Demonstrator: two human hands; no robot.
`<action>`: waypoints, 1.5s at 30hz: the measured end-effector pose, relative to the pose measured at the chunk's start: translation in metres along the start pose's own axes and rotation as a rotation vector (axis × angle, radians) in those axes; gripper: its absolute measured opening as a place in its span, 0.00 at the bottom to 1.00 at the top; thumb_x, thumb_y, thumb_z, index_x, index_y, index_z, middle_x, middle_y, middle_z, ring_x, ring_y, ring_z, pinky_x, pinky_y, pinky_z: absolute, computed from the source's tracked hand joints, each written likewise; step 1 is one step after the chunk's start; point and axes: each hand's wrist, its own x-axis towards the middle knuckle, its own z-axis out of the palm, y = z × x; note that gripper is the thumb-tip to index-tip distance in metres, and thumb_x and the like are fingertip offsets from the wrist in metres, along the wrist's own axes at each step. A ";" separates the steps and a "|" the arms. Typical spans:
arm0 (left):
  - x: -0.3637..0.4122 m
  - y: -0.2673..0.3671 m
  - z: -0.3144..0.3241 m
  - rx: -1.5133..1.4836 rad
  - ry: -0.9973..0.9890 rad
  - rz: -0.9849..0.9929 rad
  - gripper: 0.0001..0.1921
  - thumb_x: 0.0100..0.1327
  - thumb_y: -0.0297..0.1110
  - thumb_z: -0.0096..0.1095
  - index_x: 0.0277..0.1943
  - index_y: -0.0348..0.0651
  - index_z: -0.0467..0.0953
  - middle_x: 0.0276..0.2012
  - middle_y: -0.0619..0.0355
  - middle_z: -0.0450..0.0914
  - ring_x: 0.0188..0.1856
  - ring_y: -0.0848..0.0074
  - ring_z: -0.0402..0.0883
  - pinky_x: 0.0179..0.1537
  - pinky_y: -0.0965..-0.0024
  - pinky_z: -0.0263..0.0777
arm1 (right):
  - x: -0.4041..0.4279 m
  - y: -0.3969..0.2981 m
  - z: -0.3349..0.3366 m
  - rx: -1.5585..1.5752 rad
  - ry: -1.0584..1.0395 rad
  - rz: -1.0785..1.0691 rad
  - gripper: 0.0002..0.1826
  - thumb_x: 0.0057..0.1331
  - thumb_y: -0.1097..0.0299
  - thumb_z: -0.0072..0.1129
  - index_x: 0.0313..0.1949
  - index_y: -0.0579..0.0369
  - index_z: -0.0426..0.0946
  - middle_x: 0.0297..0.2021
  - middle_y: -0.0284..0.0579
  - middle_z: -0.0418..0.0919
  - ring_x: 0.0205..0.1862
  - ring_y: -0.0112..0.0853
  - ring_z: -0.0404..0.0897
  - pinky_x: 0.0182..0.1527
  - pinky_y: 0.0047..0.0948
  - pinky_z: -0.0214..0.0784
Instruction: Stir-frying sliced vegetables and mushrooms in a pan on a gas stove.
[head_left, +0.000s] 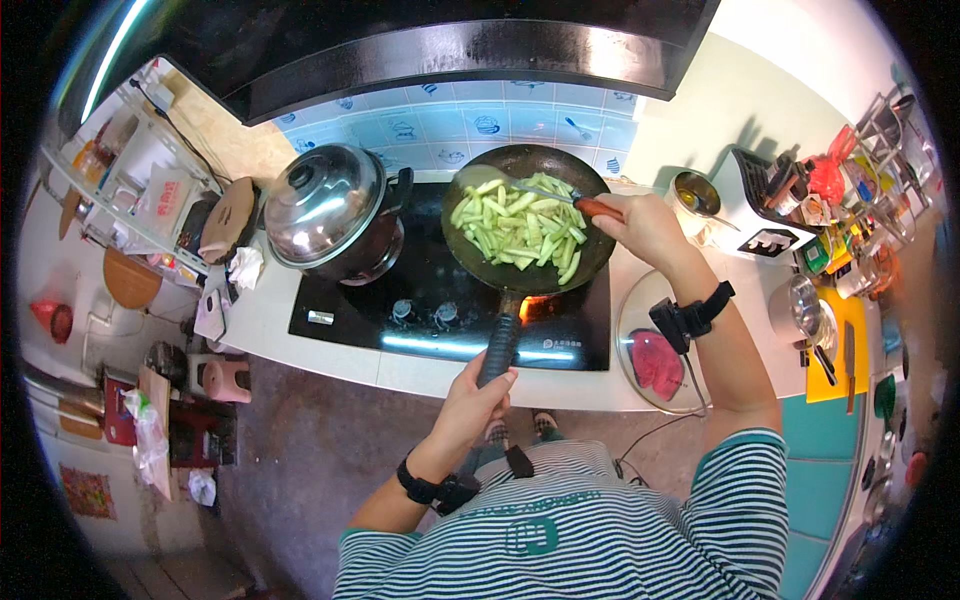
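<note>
My left hand (474, 401) grips the ribbed black handle (501, 349) of a dark wok (517, 281). Pale green vegetable strips (525, 225) are heaped inside the wok. In my right hand (641, 229) is the reddish-brown wooden handle of a spatula (544, 194). Its metal blade reaches over the strips toward the wok's far left side, where steam or blur softens its outline. An orange flame (531, 307) shows under the wok's near edge.
Left of the wok stands a lidded steel pot (326, 210) on the black glass gas hob (420, 300). A glass lid (637, 307) with a pink cloth (656, 364) lies beneath my right forearm. Farther right are a saucepan (795, 309) and a knife (849, 356) on a yellow board (825, 384).
</note>
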 end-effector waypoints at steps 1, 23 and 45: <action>0.000 -0.001 0.000 -0.010 0.009 0.010 0.12 0.67 0.34 0.61 0.49 0.38 0.73 0.25 0.66 0.72 0.24 0.86 0.70 0.23 0.81 0.62 | -0.003 -0.006 -0.003 -0.035 -0.056 -0.043 0.17 0.62 0.60 0.61 0.50 0.48 0.80 0.29 0.53 0.81 0.32 0.46 0.80 0.36 0.38 0.71; 0.001 -0.004 -0.001 0.030 -0.003 0.044 0.10 0.68 0.33 0.58 0.48 0.38 0.73 0.26 0.65 0.73 0.24 0.87 0.70 0.22 0.82 0.61 | -0.110 -0.009 -0.109 -0.544 0.078 -0.255 0.15 0.52 0.64 0.67 0.42 0.43 0.82 0.23 0.40 0.72 0.27 0.38 0.76 0.28 0.37 0.68; 0.003 -0.003 -0.004 0.033 -0.033 0.032 0.11 0.68 0.35 0.59 0.48 0.38 0.73 0.25 0.65 0.72 0.24 0.86 0.70 0.23 0.81 0.61 | -0.022 0.056 0.005 0.543 -0.308 0.751 0.27 0.64 0.43 0.60 0.21 0.55 0.73 0.14 0.33 0.67 0.11 0.21 0.59 0.13 0.23 0.48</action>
